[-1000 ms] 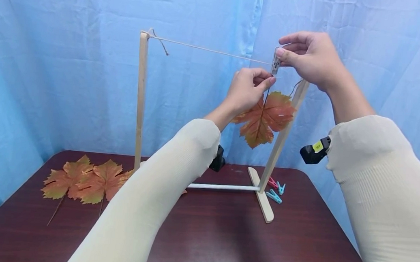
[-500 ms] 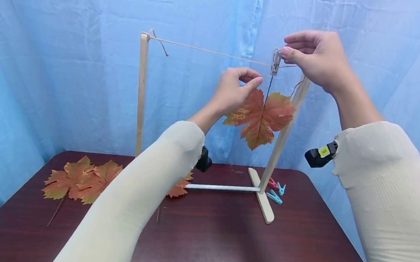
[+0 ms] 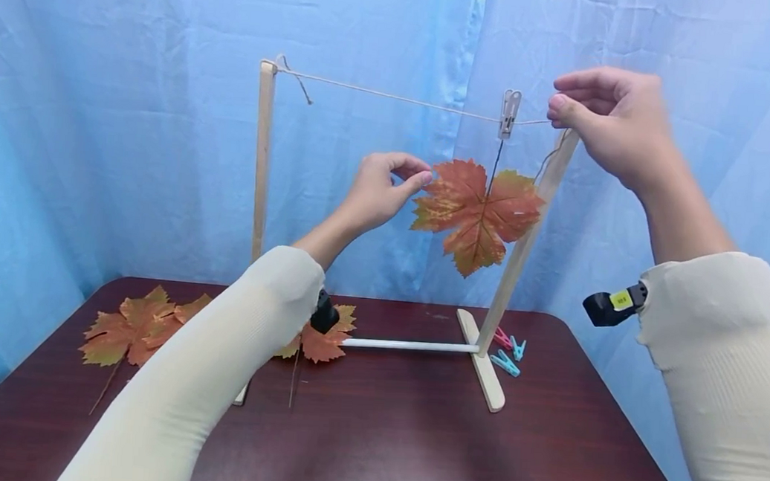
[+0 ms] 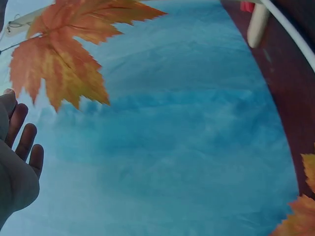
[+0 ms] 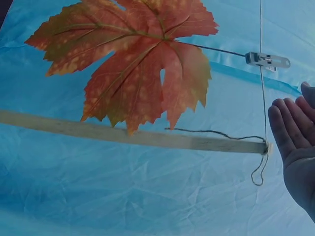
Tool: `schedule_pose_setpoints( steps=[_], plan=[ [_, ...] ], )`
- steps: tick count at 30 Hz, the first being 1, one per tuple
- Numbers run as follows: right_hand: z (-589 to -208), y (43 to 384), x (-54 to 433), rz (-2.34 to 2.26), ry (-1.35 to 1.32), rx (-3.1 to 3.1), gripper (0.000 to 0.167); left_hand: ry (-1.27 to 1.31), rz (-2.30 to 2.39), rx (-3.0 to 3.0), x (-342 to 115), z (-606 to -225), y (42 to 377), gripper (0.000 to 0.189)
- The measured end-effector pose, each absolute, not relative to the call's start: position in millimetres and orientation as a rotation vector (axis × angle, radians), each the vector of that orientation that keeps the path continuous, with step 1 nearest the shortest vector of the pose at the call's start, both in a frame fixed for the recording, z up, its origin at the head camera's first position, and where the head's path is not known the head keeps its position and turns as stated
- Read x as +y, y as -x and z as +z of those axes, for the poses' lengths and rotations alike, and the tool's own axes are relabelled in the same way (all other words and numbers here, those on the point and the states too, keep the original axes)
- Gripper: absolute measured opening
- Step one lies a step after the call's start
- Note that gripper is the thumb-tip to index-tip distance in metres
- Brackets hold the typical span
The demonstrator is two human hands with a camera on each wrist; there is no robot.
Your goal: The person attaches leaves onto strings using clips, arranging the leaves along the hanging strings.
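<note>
An orange-red artificial maple leaf (image 3: 481, 214) hangs by its dark stem from a pale clothespin (image 3: 509, 115) clipped on the string (image 3: 395, 97). My left hand (image 3: 382, 188) is just left of the leaf, fingers relaxed and holding nothing; the left wrist view shows this hand (image 4: 19, 147) beside the leaf's edge. To the right of the clothespin is my right hand (image 3: 611, 118), near the top of the right post, with nothing held. In the right wrist view the clothespin (image 5: 268, 60) stands apart from the fingertips.
The string spans two wooden posts, left (image 3: 261, 165) and right (image 3: 525, 243), joined low by a white bar (image 3: 411, 345). More leaves (image 3: 127, 327) lie on the dark table (image 3: 371, 433) at left, one (image 3: 324, 340) partly behind my left sleeve. Blue and pink clothespins (image 3: 505, 363) lie by the right foot.
My left hand has let go of the stem and moved left and down. My right hand has released the clothespin and drawn away to the right. The leaf now hangs from the string.
</note>
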State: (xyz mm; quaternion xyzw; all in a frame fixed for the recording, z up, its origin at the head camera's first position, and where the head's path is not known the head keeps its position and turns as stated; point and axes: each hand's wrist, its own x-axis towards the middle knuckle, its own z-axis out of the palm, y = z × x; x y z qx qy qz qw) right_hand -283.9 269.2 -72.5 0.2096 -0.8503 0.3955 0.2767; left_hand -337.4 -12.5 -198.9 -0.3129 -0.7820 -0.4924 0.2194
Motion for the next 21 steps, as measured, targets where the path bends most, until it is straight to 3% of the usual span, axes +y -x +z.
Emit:
schedule_pose_setpoints(
  steps=[21],
  plan=[
    [-134.9,283.6,330.2,0.795,-0.505,-2.146,0.029,0.838,-1.257,-2.388,-77.2,-291.6,318.8,0.024]
  ],
)
